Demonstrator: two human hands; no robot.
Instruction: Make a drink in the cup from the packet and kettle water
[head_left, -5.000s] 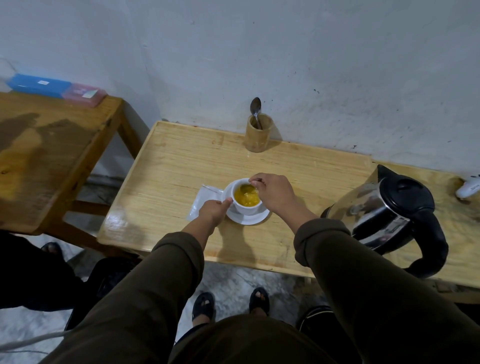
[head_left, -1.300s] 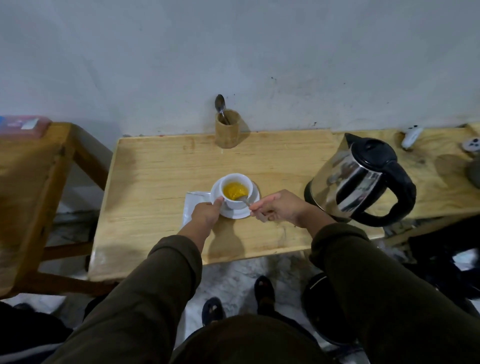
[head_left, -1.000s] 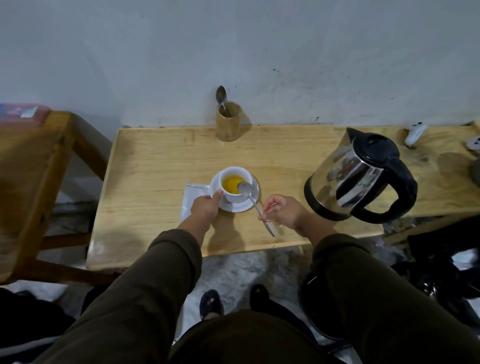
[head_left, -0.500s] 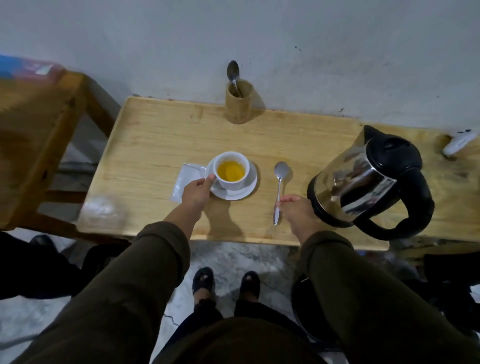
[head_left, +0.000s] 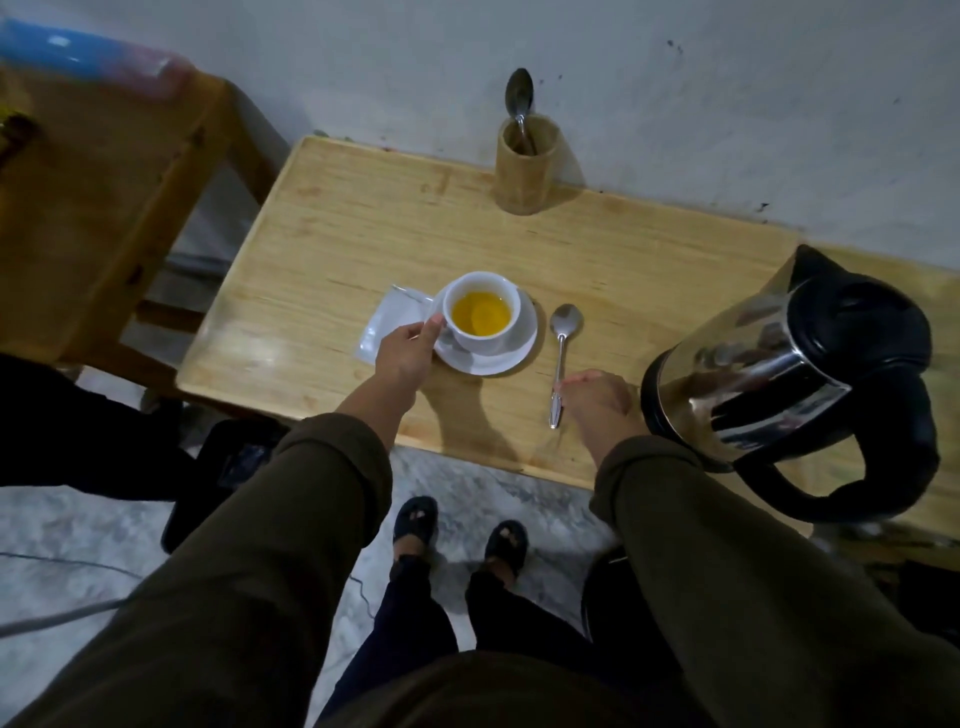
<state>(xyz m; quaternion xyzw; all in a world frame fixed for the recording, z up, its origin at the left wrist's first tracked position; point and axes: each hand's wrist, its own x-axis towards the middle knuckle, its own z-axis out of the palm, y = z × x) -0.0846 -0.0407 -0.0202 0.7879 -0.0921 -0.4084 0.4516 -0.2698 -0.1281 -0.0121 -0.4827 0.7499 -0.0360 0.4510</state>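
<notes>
A white cup (head_left: 480, 332) of yellow drink stands on a white saucer (head_left: 522, 353) in the middle of the light wooden table (head_left: 649, 260). My left hand (head_left: 405, 356) grips the saucer's left edge, thumb against the cup's side. The white packet (head_left: 387, 322) lies flat just left of the saucer, partly under my hand. A metal spoon (head_left: 563, 338) lies on the table right of the saucer, bowl pointing away from me. My right hand (head_left: 597, 397) pinches its handle near the end. The steel kettle (head_left: 769, 364) with black lid and handle stands to the right.
A bamboo holder (head_left: 524, 171) with a second spoon (head_left: 519, 96) stands at the wall behind the cup. A darker wooden table (head_left: 93, 197) with a blue and pink box (head_left: 78, 57) is to the left. My feet stand on the floor below the table's front edge.
My right hand took the spoon out of the cup, swung it right and laid it on the table beside the saucer. My left hand stayed at the saucer.
</notes>
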